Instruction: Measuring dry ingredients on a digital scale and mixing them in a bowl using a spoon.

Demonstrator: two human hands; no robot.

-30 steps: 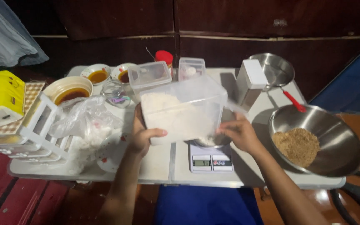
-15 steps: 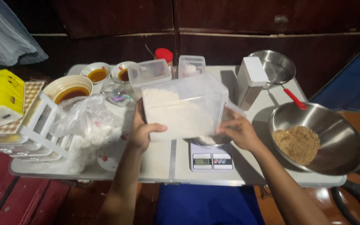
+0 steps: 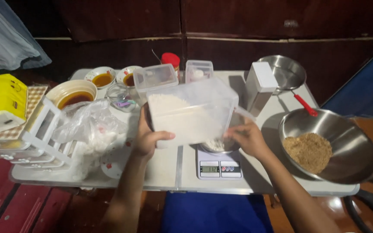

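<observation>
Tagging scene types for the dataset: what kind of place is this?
Probably an improvised home cooking or baking spot, not a fitted kitchen. A white folding table stands against dark wood panelling, carrying a digital kitchen scale, steel bowls and sauce dishes. Both hands tip a clear tub of white powder over the scale.

One head-worn view looks steeply down, close over the table

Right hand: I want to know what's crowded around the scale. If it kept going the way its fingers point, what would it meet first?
The right hand points left, fingers already at the clear tub of white powder over the small metal bowl. Likely the tub itself first; depth is hard to judge.
</observation>
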